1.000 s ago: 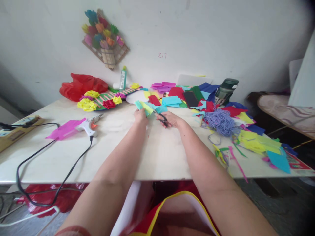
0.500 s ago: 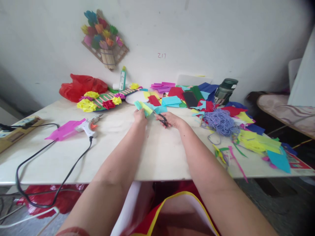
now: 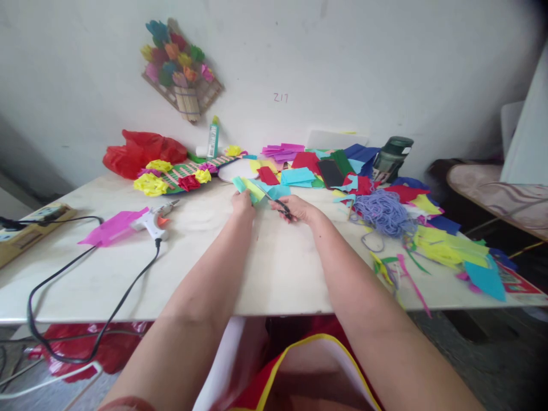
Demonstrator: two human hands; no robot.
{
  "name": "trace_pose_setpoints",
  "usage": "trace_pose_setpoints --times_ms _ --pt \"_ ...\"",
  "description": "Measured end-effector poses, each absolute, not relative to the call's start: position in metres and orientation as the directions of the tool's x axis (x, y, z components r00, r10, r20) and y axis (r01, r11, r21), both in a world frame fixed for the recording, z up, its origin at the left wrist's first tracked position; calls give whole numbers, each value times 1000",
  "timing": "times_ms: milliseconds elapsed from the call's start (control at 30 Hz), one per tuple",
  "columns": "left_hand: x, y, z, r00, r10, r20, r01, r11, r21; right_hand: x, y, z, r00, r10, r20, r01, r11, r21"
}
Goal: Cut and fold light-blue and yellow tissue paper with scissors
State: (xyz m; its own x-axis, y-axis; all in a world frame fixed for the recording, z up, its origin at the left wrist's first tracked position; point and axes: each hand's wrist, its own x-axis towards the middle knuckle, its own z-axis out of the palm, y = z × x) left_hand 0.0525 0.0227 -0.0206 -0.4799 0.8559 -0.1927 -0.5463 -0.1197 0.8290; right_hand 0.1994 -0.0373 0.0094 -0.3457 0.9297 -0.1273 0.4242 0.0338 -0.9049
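My left hand (image 3: 242,201) is closed on a piece of folded paper (image 3: 255,190), pale yellow-green with mint green at its left side. In my right hand (image 3: 297,209) is a pair of scissors (image 3: 282,208) with black handles, my fingers wrapped round them. The blades point up and left and lie against the right side of the paper; whether they are parted I cannot tell. Both hands are held close together over the middle of the table (image 3: 282,274). Just beyond them lie light blue paper pieces (image 3: 298,176) and a red one (image 3: 268,175).
To the left lie a white glue gun (image 3: 150,224) with a black cord, pink paper (image 3: 117,226) and a power strip (image 3: 36,228). Behind is a decorated green board (image 3: 184,174). On the right are purple yarn (image 3: 383,211), yellow paper (image 3: 445,245) and a dark bottle (image 3: 393,158).
The paper and the scissors have shifted very slightly in my hands. Everything else on the table stays where it was.
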Motion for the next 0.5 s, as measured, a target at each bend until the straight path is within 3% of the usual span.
trace_pose_setpoints --times_ms 500 --pt "50 25 -22 -506 836 -212 -546 -120 829 198 -37 9 -314 943 -113 455 46 -889"
